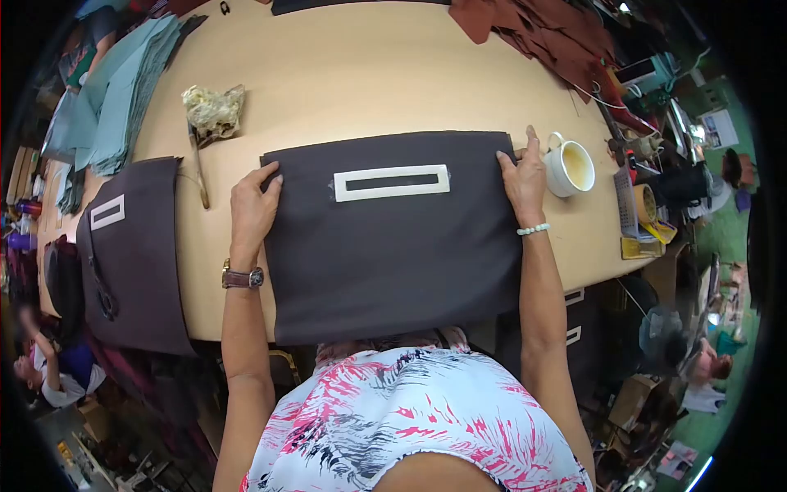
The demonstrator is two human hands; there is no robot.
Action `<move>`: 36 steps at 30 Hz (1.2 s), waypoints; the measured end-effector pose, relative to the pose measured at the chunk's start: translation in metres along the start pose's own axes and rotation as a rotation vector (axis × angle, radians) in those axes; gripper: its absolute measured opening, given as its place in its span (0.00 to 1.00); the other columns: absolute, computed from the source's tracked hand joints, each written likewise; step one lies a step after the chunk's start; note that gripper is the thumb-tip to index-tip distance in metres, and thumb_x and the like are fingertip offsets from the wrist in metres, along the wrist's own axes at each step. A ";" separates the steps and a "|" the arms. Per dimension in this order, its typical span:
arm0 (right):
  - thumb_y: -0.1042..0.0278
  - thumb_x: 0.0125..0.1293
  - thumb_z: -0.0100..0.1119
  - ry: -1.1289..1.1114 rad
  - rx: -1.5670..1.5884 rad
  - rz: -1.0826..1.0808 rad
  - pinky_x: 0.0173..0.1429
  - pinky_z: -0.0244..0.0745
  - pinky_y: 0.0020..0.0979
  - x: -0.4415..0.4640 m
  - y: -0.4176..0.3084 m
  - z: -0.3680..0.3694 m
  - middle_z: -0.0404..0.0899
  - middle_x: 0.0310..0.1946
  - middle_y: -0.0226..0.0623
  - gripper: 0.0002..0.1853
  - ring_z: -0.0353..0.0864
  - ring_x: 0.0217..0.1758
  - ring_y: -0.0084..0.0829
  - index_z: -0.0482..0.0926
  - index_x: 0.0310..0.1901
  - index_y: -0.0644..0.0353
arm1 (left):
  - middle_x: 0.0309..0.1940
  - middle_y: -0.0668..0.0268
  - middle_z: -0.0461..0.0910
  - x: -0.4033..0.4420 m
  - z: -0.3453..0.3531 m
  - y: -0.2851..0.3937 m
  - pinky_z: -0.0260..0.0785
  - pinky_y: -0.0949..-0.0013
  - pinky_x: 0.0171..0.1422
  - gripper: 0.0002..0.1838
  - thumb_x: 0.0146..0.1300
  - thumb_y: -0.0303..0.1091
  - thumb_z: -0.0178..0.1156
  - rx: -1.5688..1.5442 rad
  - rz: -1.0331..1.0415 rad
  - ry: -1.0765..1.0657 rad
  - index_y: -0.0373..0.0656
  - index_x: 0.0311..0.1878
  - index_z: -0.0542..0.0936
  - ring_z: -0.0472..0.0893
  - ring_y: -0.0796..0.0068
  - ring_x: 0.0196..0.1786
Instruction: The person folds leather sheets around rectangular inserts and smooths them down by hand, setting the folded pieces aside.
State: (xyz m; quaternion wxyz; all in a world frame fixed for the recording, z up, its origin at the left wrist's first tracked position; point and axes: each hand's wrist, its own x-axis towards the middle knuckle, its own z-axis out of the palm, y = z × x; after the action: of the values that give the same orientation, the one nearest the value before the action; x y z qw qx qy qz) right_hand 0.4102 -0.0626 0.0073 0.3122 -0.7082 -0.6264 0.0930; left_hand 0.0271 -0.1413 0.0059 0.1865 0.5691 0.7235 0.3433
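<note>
A dark panel of leather or fabric [393, 254] lies before me, its near end hanging over the table's front edge. Near its top is a white rectangular frame [348, 195] around a narrow slot. My left hand [256, 201] grips the panel by its upper left edge, thumb on top. At the upper right edge, my right hand [525, 176] pinches the panel between thumb and fingers, one finger pointing up. The fingertips under the panel are partly hidden. Just right of that hand stands a white cup [559, 176] with yellowish contents.
A second dark panel [135, 271] with a white frame and dark scissors lies left. Beyond it are a brush [197, 168], a crumpled yellowish lump [215, 111] and grey-blue sheets [123, 90]. Reddish-brown pieces [545, 41] lie at the far right, above a basket [627, 201]. Other people are nearby.
</note>
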 end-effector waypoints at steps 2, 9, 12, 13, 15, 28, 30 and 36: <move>0.65 0.55 0.63 -0.018 -0.013 0.029 0.40 0.71 0.39 0.000 -0.004 -0.002 0.79 0.27 0.41 0.36 0.79 0.33 0.43 0.59 0.64 0.62 | 0.41 0.50 0.81 0.001 0.002 -0.005 0.70 0.64 0.50 0.15 0.57 0.31 0.59 0.021 0.050 0.022 0.38 0.48 0.80 0.80 0.55 0.44; 0.65 0.55 0.63 -0.041 -0.018 -0.038 0.42 0.72 0.43 0.007 0.005 0.000 0.79 0.28 0.44 0.37 0.79 0.35 0.48 0.58 0.65 0.62 | 0.39 0.51 0.79 0.005 -0.006 0.017 0.69 0.62 0.52 0.14 0.53 0.32 0.60 0.300 0.102 -0.039 0.36 0.43 0.81 0.78 0.53 0.43; 0.70 0.54 0.59 0.031 -0.190 -0.336 0.48 0.71 0.42 0.021 0.009 0.003 0.79 0.35 0.45 0.35 0.77 0.44 0.48 0.57 0.65 0.60 | 0.46 0.53 0.76 0.025 -0.008 0.009 0.68 0.63 0.53 0.20 0.47 0.35 0.65 0.482 0.431 0.037 0.38 0.45 0.79 0.75 0.55 0.49; 0.72 0.53 0.57 0.100 -0.239 -0.509 0.50 0.71 0.42 0.029 0.013 0.007 0.79 0.36 0.45 0.35 0.76 0.46 0.47 0.57 0.65 0.60 | 0.41 0.56 0.76 0.040 -0.005 0.001 0.68 0.64 0.47 0.22 0.47 0.36 0.66 0.439 0.544 -0.027 0.37 0.46 0.77 0.76 0.59 0.43; 0.76 0.51 0.53 -0.170 -0.176 -0.563 0.53 0.70 0.41 0.042 0.007 0.006 0.79 0.38 0.45 0.35 0.74 0.49 0.47 0.58 0.64 0.59 | 0.35 0.60 0.77 0.057 -0.006 0.001 0.67 0.65 0.39 0.24 0.46 0.37 0.68 0.368 0.522 -0.245 0.37 0.47 0.76 0.77 0.64 0.36; 0.77 0.49 0.51 -0.361 -0.239 -0.441 0.48 0.72 0.41 0.116 -0.026 0.009 0.80 0.34 0.42 0.30 0.78 0.41 0.48 0.65 0.59 0.60 | 0.27 0.55 0.78 0.123 -0.002 0.035 0.69 0.63 0.40 0.18 0.49 0.39 0.69 0.394 0.418 -0.250 0.32 0.33 0.78 0.78 0.60 0.34; 0.75 0.51 0.53 -0.219 -0.292 -0.467 0.53 0.69 0.43 0.125 -0.019 0.030 0.78 0.42 0.42 0.30 0.75 0.47 0.46 0.64 0.60 0.59 | 0.46 0.51 0.77 0.125 0.001 0.042 0.68 0.59 0.53 0.20 0.50 0.40 0.68 0.515 0.301 -0.253 0.35 0.42 0.79 0.76 0.52 0.51; 0.58 0.63 0.52 -0.047 -0.181 -0.670 0.62 0.56 0.58 0.009 -0.079 0.002 0.67 0.59 0.42 0.28 0.63 0.63 0.47 0.62 0.62 0.59 | 0.67 0.53 0.59 0.011 0.007 0.080 0.51 0.45 0.68 0.36 0.54 0.47 0.64 0.528 0.650 -0.072 0.41 0.64 0.65 0.56 0.49 0.70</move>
State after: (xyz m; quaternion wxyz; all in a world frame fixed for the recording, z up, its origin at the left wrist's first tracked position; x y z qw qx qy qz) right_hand 0.3454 -0.0520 0.0522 0.2467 -0.4859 -0.8367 -0.0542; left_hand 0.0842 -0.1196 0.0586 -0.0584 0.8077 0.5625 0.1670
